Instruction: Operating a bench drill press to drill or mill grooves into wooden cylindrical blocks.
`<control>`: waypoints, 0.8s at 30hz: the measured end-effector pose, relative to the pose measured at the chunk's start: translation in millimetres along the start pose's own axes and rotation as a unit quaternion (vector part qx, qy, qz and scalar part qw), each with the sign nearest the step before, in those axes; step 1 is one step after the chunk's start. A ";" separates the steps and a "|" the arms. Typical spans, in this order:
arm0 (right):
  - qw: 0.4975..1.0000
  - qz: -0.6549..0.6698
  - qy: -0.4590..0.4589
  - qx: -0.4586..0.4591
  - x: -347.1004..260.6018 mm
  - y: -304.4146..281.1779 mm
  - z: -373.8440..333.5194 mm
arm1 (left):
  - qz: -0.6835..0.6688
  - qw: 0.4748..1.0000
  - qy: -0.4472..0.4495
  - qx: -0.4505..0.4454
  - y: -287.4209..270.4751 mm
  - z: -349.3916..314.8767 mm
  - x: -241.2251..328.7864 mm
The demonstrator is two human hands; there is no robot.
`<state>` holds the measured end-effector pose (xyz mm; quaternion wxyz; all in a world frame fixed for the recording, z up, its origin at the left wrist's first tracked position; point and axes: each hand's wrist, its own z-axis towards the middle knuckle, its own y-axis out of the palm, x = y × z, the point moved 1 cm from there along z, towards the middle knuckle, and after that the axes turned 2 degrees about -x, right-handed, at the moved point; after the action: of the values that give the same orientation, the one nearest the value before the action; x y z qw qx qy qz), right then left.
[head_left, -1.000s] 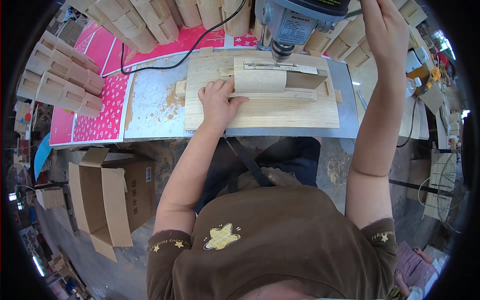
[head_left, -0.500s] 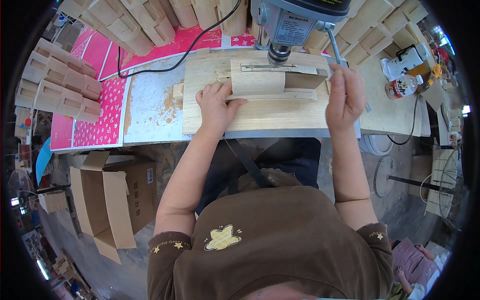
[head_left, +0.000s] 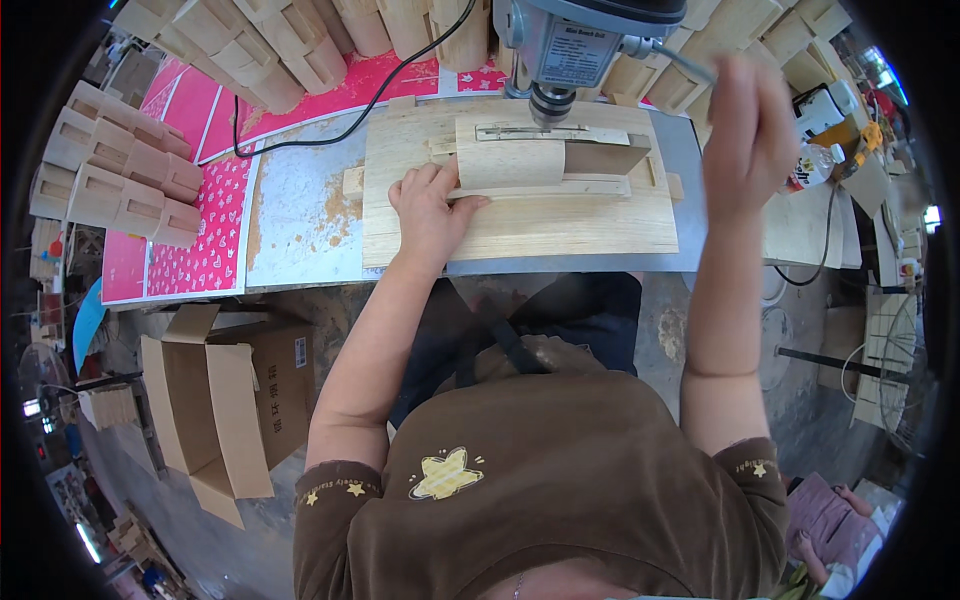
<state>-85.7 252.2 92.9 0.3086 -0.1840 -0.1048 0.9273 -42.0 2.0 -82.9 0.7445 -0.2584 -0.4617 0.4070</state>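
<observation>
A grey bench drill (head_left: 572, 45) stands at the far edge of the table, its chuck (head_left: 552, 105) above a wooden workpiece (head_left: 512, 165). This pale, smooth-faced piece sits in a jig on a flat wooden board (head_left: 560, 230); a thin brownish panel (head_left: 605, 157) extends from its right side. My left hand (head_left: 432, 212) grips the workpiece's left end, thumb along the near edge. At the upper right, my right hand (head_left: 745, 140) is closed around the end of the drill's feed lever (head_left: 685, 63); motion blurs the fingers. Whether a bit touches the wood is too small to tell.
Notched wooden cylinders (head_left: 130, 185) are stacked at left and along the back. A black cable (head_left: 350, 125) crosses the table. At right stand a bottle (head_left: 815, 165) and an orange-handled tool (head_left: 868, 145). An open cardboard box (head_left: 235, 400) is on the floor; another person (head_left: 830, 525) is lower right.
My right hand has swung up and to the right, bringing the feed lever from steeply down to a shallower slant. The left hand and workpiece have hardly moved.
</observation>
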 end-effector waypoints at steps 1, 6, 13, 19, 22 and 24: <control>1.000 0.013 0.011 -0.005 3.7 7.1 21.9 | 0.005 1.000 -0.004 0.002 -1.4 -2.7 -2.1; 0.989 -0.103 0.074 -0.078 53.9 40.2 104.8 | -0.010 1.000 0.012 0.007 16.0 6.2 17.3; 0.985 -0.116 0.087 -0.094 30.3 24.3 100.1 | -0.022 0.999 -0.012 -0.020 24.2 9.3 34.6; 0.988 -0.032 0.109 -0.101 -3.9 -16.3 45.5 | -0.021 1.000 0.000 -0.006 26.1 8.3 33.5; 0.984 0.000 0.120 -0.131 -18.8 -22.2 8.6 | -0.027 0.999 -0.014 -0.022 22.6 7.1 33.9; 0.981 0.014 0.133 -0.138 -19.9 -13.8 -11.7 | -0.027 0.999 -0.020 -0.027 21.6 7.1 33.6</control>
<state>-58.8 251.9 92.0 0.2783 -0.3479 -0.1869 0.8755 -48.2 42.0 -80.1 0.7384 -0.2575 -0.4946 0.3792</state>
